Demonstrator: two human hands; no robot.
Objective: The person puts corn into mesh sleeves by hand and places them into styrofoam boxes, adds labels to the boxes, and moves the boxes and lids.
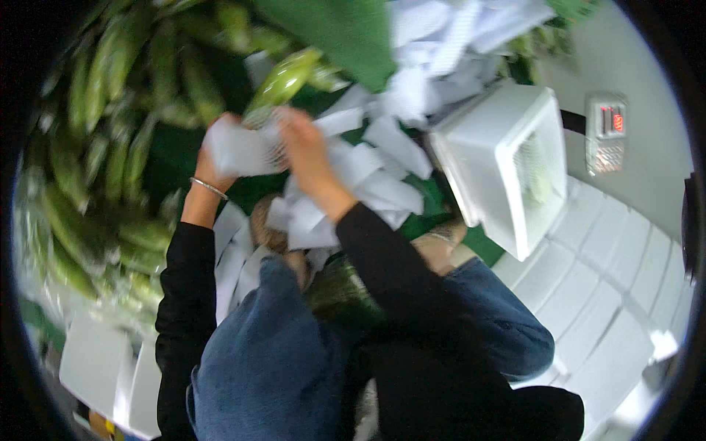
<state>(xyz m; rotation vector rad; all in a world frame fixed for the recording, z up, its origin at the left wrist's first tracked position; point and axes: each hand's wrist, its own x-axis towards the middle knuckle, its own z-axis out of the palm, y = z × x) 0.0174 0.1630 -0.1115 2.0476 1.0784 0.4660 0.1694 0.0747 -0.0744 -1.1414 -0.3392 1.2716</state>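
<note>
My left hand (pixel 217 175) grips a thin white sheet (pixel 237 149), which covers most of its fingers. My right hand (pixel 306 149) closes on the other side of the same sheet, its fingertips blurred by motion. A mesh-like texture shows on the sheet between the hands. Just beyond them, a glossy long green gourd (pixel 287 76) in clear film points away from me. Whether its near end lies inside the sheet, I cannot tell. Loose white sheets (pixel 380 187) are scattered beneath and to the right of my hands, over a green floor covering (pixel 336 33).
Many film-wrapped green gourds (pixel 71 231) are heaped on the left. A white foam box (pixel 474 132) stands tilted at right, something pale inside. Beyond it sits a digital scale (pixel 606 132) with a lit red display. White foam boxes (pixel 595 297) are stacked at lower right.
</note>
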